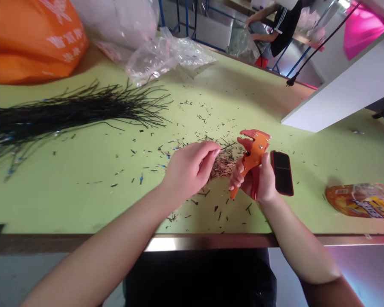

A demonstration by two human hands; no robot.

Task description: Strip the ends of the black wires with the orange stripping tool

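Observation:
My left hand (193, 168) pinches a thin black wire (228, 146) between thumb and fingertips. The wire's free end points right, toward the jaws of an orange wire stripper (257, 147). My right hand (254, 177) is wrapped round the stripper's handles, its open jaws facing left, a little apart from the wire. Below and between the hands lies a pile of copper-coloured and black scraps (222, 166). A thick bundle of black wires (83, 106) stretches across the left of the green table (83, 204).
Right of the stripper lies a dark phone (282, 172), then an orange snack packet (361, 200). An orange bag (28, 38) and clear plastic bags (156, 55) stand at the back left. A white panel (342, 85) rises at the right. Beyond the table, another person (284, 25) sits.

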